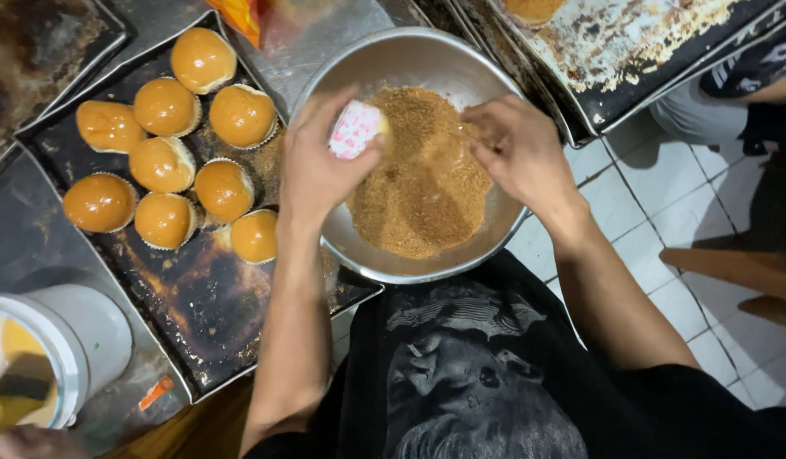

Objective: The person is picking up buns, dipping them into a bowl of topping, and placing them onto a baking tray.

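1. A dark, scorched baking tray (197,306) lies at the left and carries nine glazed golden buns (163,164) in paper cups, all with plain, bare tops. Judging by that, most of the batch is yet to go through the crumbs.
2. A steel bowl (410,59) sits between the tray and the person's chest, its floor spread with brown crumbs (423,191). Plenty of crumb is left.
3. A white tub (87,327) of yellow liquid stands at the lower left with a dark brush resting in it.
4. The left hand (312,166) is closed around one cupcake-style bun (355,129) in a pink-dotted white cup, tipped over the near-left part of the bowl, just above the crumbs. Whether its top is already coated cannot be told.
5. The right hand (516,149) hovers over the right side of the crumbs, fingers curled downward; whether it pinches any crumbs cannot be told.
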